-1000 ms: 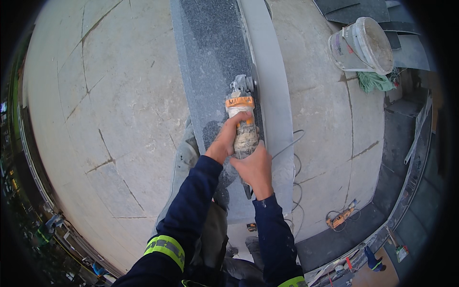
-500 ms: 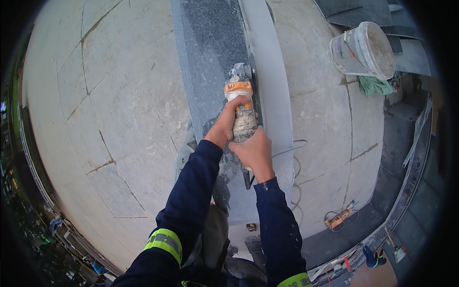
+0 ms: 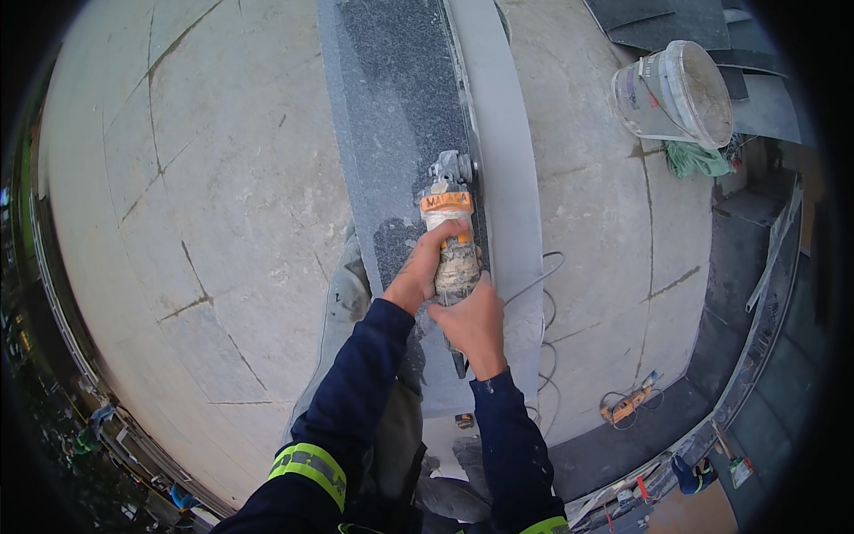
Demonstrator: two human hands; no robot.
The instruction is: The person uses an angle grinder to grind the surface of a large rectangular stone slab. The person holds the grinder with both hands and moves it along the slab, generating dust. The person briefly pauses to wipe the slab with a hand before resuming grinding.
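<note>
Head view: a grinder point(image 3: 459, 263) is grasped by the fingers of the left hand point(image 3: 425, 267), far, and right hand point(image 3: 474, 322), near, over a dark slab point(image 3: 400, 107).

We tag the slab point(image 3: 400, 84) grey-black, speckled; on it, grinder point(image 3: 459, 260) cream smeared grey, collar point(image 3: 447, 201) orange. Right of slab: whitish bucket point(image 3: 654, 100), green cloth point(image 3: 698, 158), orange tool point(image 3: 628, 404). Left of slab: pale grey floor point(image 3: 267, 169), dark lines point(image 3: 193, 268). Sleeves point(image 3: 358, 365) navy, bands point(image 3: 311, 466) lime-and-grey.
</note>
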